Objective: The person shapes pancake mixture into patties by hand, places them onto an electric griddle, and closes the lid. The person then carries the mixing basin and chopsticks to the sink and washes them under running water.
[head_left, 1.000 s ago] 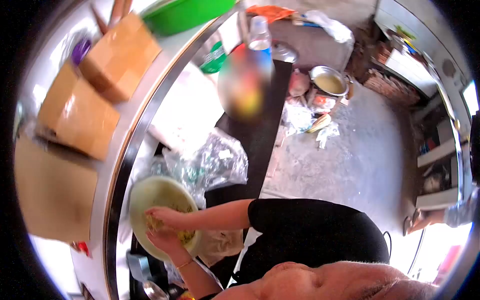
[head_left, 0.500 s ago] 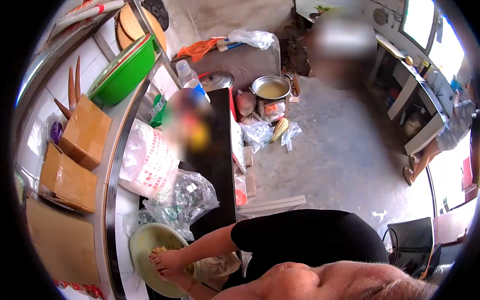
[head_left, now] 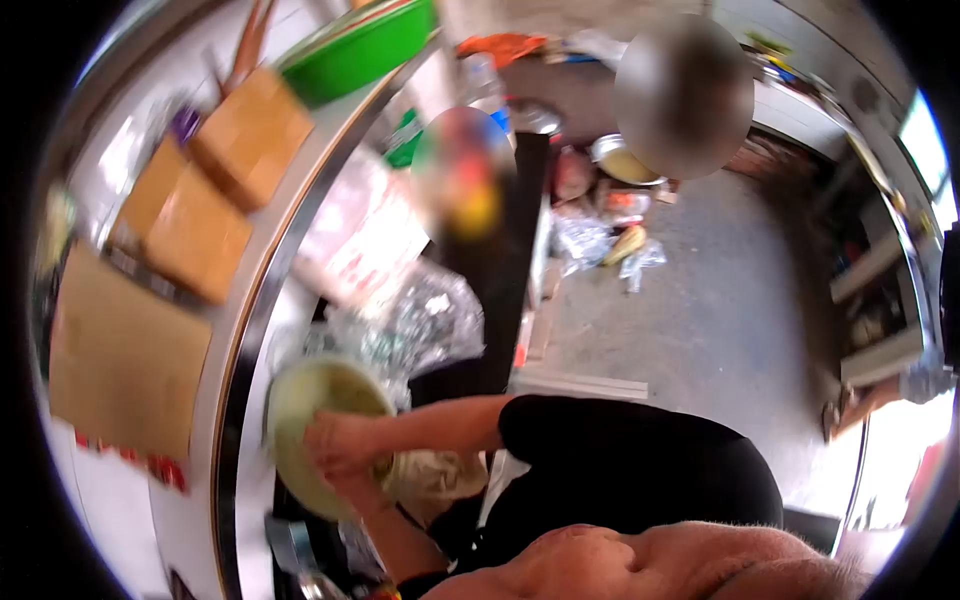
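A pale green bowl (head_left: 288, 410) sits at the counter's edge, and both hands are inside it. My right hand (head_left: 340, 435) comes in from the right on a bare forearm below a black sleeve. Just beneath it, my left hand (head_left: 350, 478) touches it, its forearm rising from the bottom. Their fingers are bent and pressed together, somewhat blurred; whatever lies between them is hidden. Part of a yellowish mixture shows beside the hands in the bowl. Clear plastic bags (head_left: 430, 315) lie just beyond the rim.
Cardboard boxes (head_left: 190, 225) and a green basin (head_left: 350, 60) stand on the shelf at left. A white printed bag (head_left: 360, 235) rests on the dark counter (head_left: 515, 240). Across the floor are a metal pot (head_left: 625, 160) and plastic bags. At far right, another person's leg (head_left: 865, 405) shows.
The view has swung, so the bowl and shelf sit further right and the bowl higher. My hands have come closer together in the bowl, covering the mixture that showed by the fingers.
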